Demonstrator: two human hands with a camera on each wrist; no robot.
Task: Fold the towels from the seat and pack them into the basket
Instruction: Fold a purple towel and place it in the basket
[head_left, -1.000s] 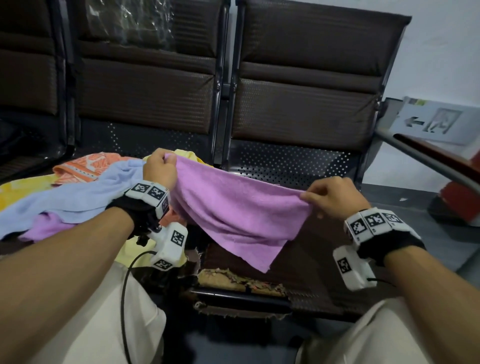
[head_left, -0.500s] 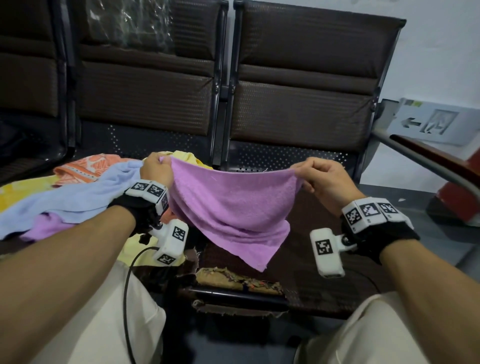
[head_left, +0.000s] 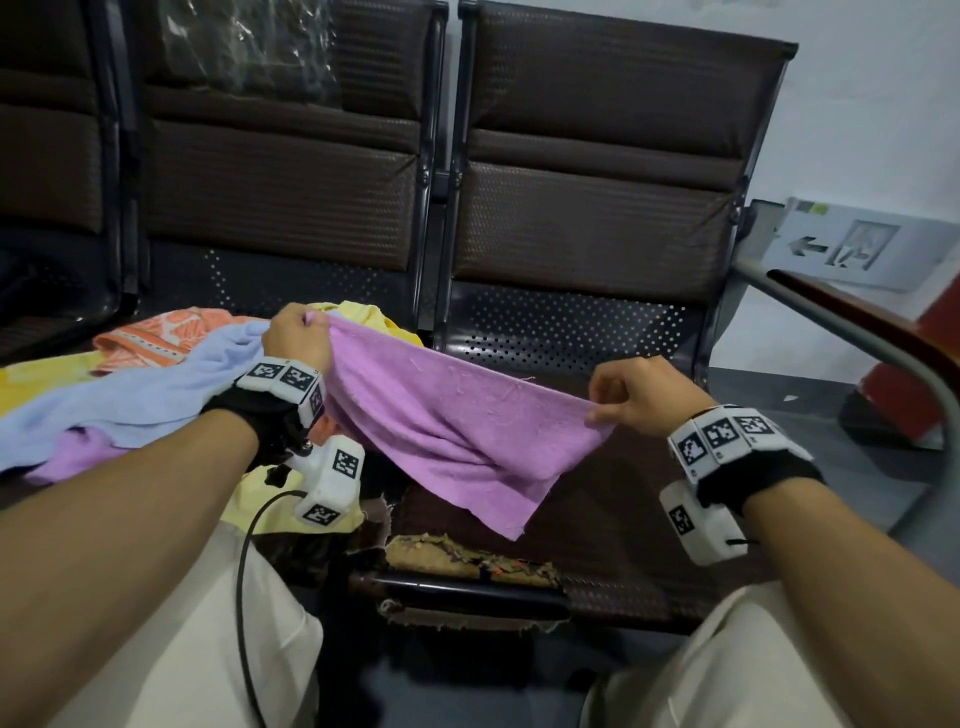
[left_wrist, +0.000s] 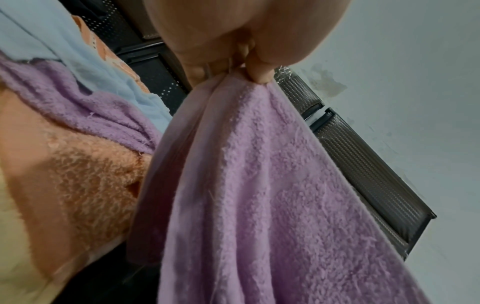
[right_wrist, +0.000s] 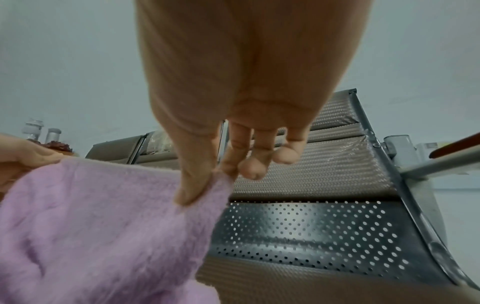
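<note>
- The right hand (head_left: 641, 397) has moved down and out to the right since half a second ago, so the purple towel (head_left: 457, 431) is now pulled longer and its top edge slopes down to the right.
- The left hand (head_left: 298, 335) is up high over the towel pile (head_left: 130, 395). Its fingers are curled tight round one top corner of the purple towel.
- The right hand is lower. Its thumb and first finger pinch the other top corner, and the other fingers (right_wrist: 285, 152) hang loose.
- The purple towel hangs in the air between the two hands, above the brown seat (head_left: 597, 525). It is fluffy, with soft folds, and one bottom corner points down.
- The pile lies on the seat to the left, with blue, orange, yellow and purple towels.
</note>
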